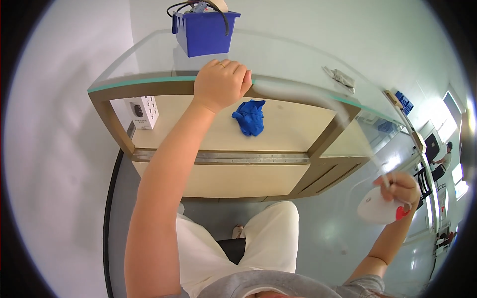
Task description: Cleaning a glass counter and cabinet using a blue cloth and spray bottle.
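Note:
My left hand [222, 83] is closed in a fist at the front edge of a glass top [164, 78], a ring on one finger. Away to the right, my right hand [399, 187] grips a white, rounded tape measure [376, 206] with a red part. A pale strip [298, 95], smeared by motion, bows along the glass edge between my two hands. Its end at my left fist is hidden by the fingers. Below the glass, a crumpled blue cloth [250, 118] lies on the cream shelf [288, 130].
A blue bin [207, 34] with cables stands on the glass at the back. A white box [144, 113] sits at the shelf's left end. Toward the right of the glass lies a small pale packet [343, 79]. A person [442, 161] is far right.

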Tool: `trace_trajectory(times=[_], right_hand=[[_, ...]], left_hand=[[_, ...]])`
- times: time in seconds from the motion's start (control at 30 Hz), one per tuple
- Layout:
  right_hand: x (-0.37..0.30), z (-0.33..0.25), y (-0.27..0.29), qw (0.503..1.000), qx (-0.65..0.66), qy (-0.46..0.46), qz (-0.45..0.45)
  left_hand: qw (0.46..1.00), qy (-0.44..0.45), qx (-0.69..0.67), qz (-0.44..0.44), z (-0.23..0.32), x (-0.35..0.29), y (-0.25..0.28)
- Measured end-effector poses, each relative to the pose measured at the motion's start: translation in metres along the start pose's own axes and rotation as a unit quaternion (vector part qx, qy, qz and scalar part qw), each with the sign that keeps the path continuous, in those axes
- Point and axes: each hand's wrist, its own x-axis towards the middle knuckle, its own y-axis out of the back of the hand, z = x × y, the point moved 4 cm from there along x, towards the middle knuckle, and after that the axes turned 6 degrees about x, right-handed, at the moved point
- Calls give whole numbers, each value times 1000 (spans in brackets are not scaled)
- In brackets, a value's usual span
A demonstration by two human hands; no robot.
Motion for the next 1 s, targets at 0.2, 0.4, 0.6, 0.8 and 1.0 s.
trace_trajectory(times=[0.2, 0.4, 0.6, 0.8, 1.0], right_hand=[[15, -100, 61, 940, -35, 218, 261], [146, -202, 91, 880, -186, 291, 325], [292, -177, 114, 553, -762, 165, 294], [356, -135, 44, 678, -681, -84, 266], [379, -103, 47, 706, -664, -92, 228]], left_hand=[[1000, 8, -18, 14, 9, 9, -2], [1000, 19, -9, 1, 2, 2, 2], [999, 42, -19, 20, 5, -2, -3], [999, 39, -11, 29, 4, -4, 1], [999, 25, 4, 27, 7, -1, 3]])
